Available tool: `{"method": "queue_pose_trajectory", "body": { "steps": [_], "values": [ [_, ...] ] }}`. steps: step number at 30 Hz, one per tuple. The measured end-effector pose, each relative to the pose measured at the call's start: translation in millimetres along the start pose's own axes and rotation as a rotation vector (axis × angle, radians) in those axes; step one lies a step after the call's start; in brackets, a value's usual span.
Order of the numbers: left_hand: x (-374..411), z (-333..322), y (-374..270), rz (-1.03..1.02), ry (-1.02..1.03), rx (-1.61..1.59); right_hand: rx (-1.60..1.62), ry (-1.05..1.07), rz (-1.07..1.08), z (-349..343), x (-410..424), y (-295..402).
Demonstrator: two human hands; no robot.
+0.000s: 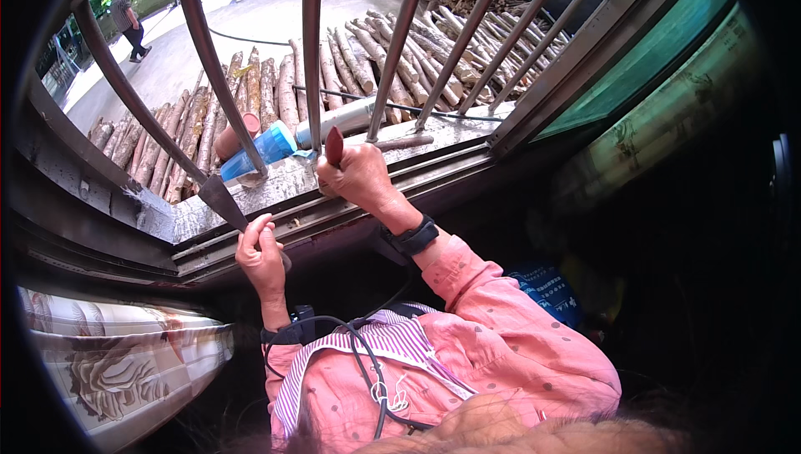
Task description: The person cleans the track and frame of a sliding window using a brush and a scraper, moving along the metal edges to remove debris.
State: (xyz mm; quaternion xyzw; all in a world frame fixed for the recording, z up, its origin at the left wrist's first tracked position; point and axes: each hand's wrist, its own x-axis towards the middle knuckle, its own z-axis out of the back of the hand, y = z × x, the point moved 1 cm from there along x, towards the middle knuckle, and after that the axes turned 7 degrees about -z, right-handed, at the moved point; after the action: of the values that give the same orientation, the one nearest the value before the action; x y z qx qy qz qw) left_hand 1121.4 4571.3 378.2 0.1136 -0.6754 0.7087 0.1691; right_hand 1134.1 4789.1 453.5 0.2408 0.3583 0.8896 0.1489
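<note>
My left hand (260, 260) is at the window's inner track, its fingers closed on the near end of a flat, dark metal scraper (223, 202) whose wide end points out to a window bar. To the right, my right hand (360, 178) is closed around a tool with a red-brown handle (335, 146); the tip stands up above the fist, and the fist hides the tool's lower part. That fist is over the window sill (275, 194), close to the foot of a metal window bar (311, 47).
Outside the bars lie a blue plastic cup (260, 152), a reddish-brown cylinder (236, 136), a grey cylindrical container (344, 121) and a short stick (405, 142). Rows of cut logs (288, 91) lie beyond. A person (127, 19) is in the yard. A curtain (125, 366) hangs at left.
</note>
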Motion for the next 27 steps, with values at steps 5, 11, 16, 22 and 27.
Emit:
{"method": "queue_pose_trajectory", "body": {
  "steps": [5, 11, 16, 22, 27],
  "values": [
    [1.8, 3.5, 4.1, 0.12, 0.003, 0.0, 0.157, -0.029, 0.114, -43.3, -7.6, 61.2],
    [0.5, 0.8, 4.1, 0.026, -0.016, 0.031, 0.022, -0.207, 0.249, 31.8, -5.1, 30.2],
    [1.3, 0.1, 8.2, 0.006, -0.009, 0.047, -0.081, -0.189, -0.08, 117.7, -17.0, -35.0],
    [0.8, 0.2, 4.8, 0.0, -0.032, 0.08, -0.421, -0.269, 0.017, 205.1, -9.1, -84.5],
    [0.8, -5.5, -0.5, 0.013, -0.031, 0.079, -0.692, -0.025, 0.087, 215.9, 0.0, -142.5]
  ]
}}
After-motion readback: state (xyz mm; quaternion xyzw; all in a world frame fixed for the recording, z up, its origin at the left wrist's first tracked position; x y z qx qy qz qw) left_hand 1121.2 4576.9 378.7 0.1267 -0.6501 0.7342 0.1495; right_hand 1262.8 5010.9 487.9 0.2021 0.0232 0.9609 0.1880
